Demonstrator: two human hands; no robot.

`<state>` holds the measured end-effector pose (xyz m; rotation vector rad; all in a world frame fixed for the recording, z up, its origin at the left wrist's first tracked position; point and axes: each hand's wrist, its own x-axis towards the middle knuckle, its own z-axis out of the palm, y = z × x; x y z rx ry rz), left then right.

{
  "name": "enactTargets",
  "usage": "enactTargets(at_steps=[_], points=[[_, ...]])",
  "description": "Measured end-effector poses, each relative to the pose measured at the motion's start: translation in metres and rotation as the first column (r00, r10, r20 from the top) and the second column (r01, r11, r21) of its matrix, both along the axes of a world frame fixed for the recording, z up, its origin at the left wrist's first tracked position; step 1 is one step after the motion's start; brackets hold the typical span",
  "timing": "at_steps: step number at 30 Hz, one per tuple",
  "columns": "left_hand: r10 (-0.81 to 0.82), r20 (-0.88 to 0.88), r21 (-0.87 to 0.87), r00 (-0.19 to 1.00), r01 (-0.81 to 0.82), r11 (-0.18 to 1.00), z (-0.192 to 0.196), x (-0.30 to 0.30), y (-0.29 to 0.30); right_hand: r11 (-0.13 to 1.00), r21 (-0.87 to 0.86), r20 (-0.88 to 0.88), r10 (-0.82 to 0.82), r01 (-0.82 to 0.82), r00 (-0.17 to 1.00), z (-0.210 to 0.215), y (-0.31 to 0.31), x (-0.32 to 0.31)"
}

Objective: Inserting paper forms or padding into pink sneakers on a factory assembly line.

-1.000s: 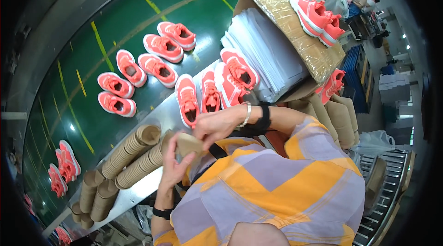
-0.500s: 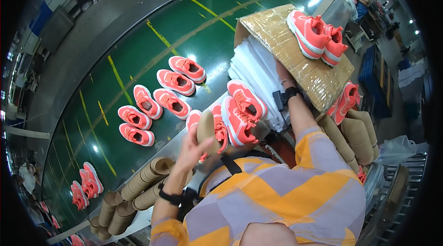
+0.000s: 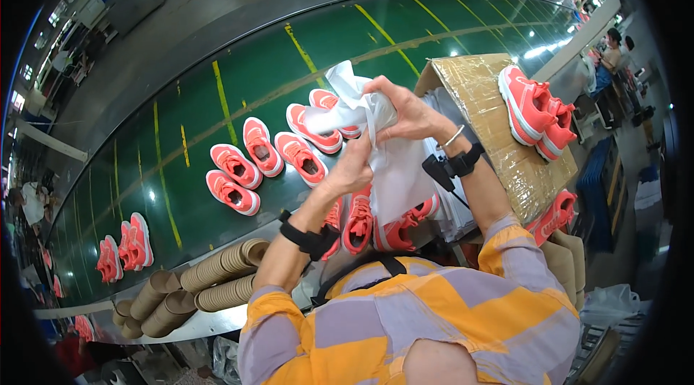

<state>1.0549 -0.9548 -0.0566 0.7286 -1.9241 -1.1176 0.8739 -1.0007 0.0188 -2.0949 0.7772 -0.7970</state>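
A thin white paper sheet (image 3: 406,177) is gathered up between my hands, its loose end sticking out toward the far left. My right hand (image 3: 408,112) grips the bunched upper part, fingers curled over it. Just below and to the left, my left hand (image 3: 352,168) pinches the paper's edge. Whether anything lies inside the bunched paper I cannot tell. Under the hanging sheet are coral shoes with white soles, partly covered; one coral shoe (image 3: 358,220) shows at the near edge of the green belt, below my left hand.
More coral shoes (image 3: 233,166) stand on the green conveyor belt (image 3: 195,117) to the left. Stacked brown cardboard shoe inserts (image 3: 220,267) lie along the near left edge. At right, a taped cardboard box (image 3: 499,139) carries a pair of coral shoes (image 3: 535,114); white paper sheets (image 3: 454,215) lie beside it.
My right hand has come out of the paper stack with a sheet, meeting my left hand over the belt. The brown insert my left hand held is no longer visible. The view has shifted.
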Motion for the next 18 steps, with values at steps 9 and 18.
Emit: enactTargets(at_steps=[9,18], points=[[0.453,-0.759,0.650,0.468,0.509,0.564,-0.018,-0.040,0.016,0.721,-0.032,0.508,-0.585,0.692,0.633,-0.030,0.036,0.054],[0.317,-0.291,0.156,0.903,-0.282,0.947,-0.017,-0.033,-0.029,0.753,-0.620,0.125,-0.185,0.222,0.975,-0.011,0.000,0.034]])
